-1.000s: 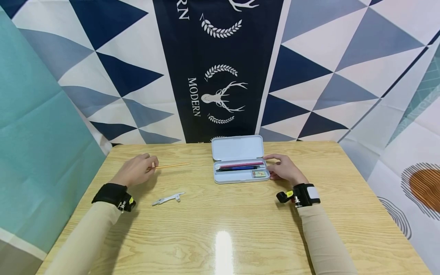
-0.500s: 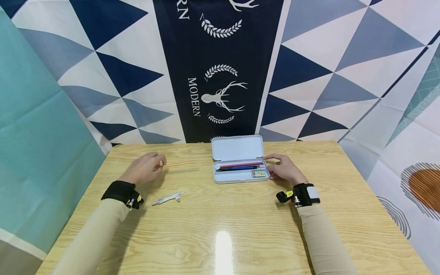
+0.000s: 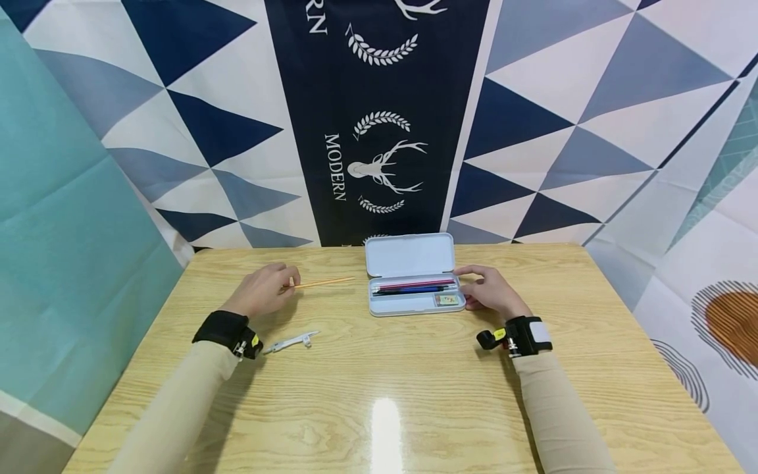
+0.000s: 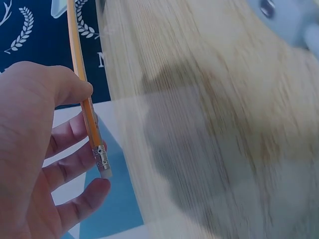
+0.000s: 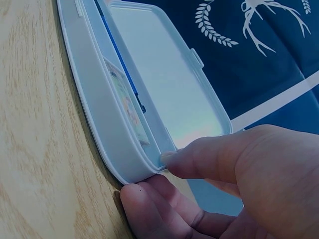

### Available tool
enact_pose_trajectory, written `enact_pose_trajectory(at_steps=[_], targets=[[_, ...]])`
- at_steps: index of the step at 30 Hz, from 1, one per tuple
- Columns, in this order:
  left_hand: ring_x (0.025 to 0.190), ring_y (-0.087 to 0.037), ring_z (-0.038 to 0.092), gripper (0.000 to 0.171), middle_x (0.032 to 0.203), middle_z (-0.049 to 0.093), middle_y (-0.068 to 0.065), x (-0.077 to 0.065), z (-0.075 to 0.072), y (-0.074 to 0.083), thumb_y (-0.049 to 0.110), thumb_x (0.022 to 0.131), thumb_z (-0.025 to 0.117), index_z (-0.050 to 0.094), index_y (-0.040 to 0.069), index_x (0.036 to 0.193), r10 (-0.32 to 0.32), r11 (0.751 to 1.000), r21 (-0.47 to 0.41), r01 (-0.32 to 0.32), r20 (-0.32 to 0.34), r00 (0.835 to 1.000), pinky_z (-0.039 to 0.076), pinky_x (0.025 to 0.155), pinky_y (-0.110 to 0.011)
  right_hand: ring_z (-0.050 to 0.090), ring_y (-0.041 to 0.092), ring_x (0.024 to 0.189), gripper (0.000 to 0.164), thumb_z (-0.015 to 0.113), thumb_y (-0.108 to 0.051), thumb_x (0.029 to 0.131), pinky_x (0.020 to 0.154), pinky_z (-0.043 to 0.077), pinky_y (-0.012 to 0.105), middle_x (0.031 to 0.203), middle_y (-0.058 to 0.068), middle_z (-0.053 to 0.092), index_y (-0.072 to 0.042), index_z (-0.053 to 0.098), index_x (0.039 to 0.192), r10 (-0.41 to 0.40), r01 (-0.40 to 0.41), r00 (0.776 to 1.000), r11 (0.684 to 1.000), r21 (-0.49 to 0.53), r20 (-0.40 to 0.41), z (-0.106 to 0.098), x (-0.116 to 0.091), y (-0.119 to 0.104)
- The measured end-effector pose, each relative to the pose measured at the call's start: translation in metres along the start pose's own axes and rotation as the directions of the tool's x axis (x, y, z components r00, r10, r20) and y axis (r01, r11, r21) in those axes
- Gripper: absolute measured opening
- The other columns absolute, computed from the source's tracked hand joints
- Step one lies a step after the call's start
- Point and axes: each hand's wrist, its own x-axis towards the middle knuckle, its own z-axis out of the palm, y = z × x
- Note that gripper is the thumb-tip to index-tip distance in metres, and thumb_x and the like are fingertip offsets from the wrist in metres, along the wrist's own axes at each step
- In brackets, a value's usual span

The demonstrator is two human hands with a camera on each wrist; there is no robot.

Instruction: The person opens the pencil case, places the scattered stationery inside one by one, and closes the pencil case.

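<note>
My left hand pinches a yellow pencil between thumb and fingers, above the left part of the table. In the left wrist view the eraser end of the pencil points back toward the little finger. A pale pencil case stands with its lid up at the table's far edge. Red, blue and black writing tools lie in its rear section, and a small eraser sits front right. My right hand grips the case's right end, thumb over the rim, fingers against the outer wall.
A white drawing compass lies on the wooden table, just right of the left wrist's camera band. Patterned cloth hangs directly behind the table's far edge, and a teal cloth on the left side.
My left hand has moved right with the pencil, bringing the pencil's far end closer to the case. The right hand and the case have stayed in place.
</note>
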Motion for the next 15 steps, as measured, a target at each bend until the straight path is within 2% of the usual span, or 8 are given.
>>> enact_pose_trajectory(at_steps=[10, 15], targets=[[0.079, -0.019, 0.061, 0.006, 0.09, 0.066, -0.003, 0.014, 0.003, 0.016, 0.018, 0.094, 0.064, 0.068, 0.017, 0.099, 0.02, 1.0, 0.007, -0.02, -0.015, 1.0, 0.053, 0.066, -0.039, 0.066, 0.015, 0.062, 0.043, 0.059, -0.012, 0.097, 0.055, 0.058, 0.021, 0.109, 0.027, 0.068, -0.012, 0.057, 0.14, 0.004, -0.004, 1.0, 1.0, 0.006, 0.003, 0.0, 0.0, 0.001], [0.077, -0.018, 0.06, 0.007, 0.089, 0.065, -0.002, 0.02, 0.008, 0.021, 0.017, 0.094, 0.063, 0.068, 0.018, 0.099, 0.018, 1.0, -0.006, -0.018, -0.032, 0.999, 0.052, 0.063, -0.037, 0.066, 0.014, 0.062, 0.043, 0.059, -0.012, 0.097, 0.055, 0.058, 0.021, 0.109, 0.028, 0.068, -0.012, 0.056, 0.141, 0.003, -0.003, 1.0, 1.0, 0.004, 0.002, 0.001, 0.0, 0.001]])
